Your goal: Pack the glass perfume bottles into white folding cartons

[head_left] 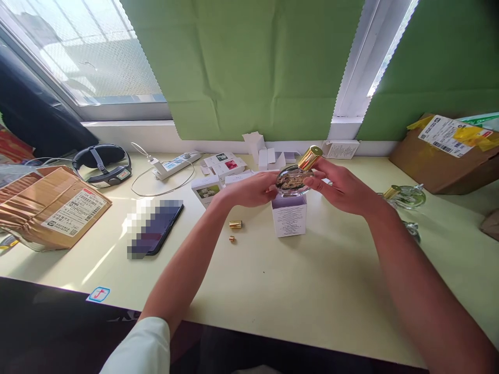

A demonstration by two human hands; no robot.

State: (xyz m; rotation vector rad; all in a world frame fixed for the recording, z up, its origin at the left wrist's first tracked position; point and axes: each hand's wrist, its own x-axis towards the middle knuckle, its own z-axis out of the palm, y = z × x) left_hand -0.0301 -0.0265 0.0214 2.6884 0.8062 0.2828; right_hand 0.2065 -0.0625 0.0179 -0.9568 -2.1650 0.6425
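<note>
A round glass perfume bottle [291,182] with a gold cap [310,157] is held in the air between both hands, tilted so that the cap points up and to the right, directly above a small white-and-lilac box [289,215] standing upright on the pale table [296,291]. The left hand [251,188] grips the bottle's left side with closed fingers; the right hand [343,188] closes on its right side, fingertips near the neck below the cap. The bottle is out of the box and the cap is seated on it — on that evidence the unpacking of this item looks done, while whatever follows with bottle or box appears not yet started; the box's top is hidden behind the bottle, so open or shut cannot be told. Two small gold pieces [235,224] lie loose on the table left of the box. Beyond the hands, several small white cartons [224,165] lie in a cluster, some with flaps open. To the right, another gold-capped glass bottle [405,196] lies on the table — apart from the hands. A dark phone [161,228], a power strip [177,163] and a taped cardboard parcel [54,208] occupy the left side; a brown shipping box [444,156] sits at far right.
</note>
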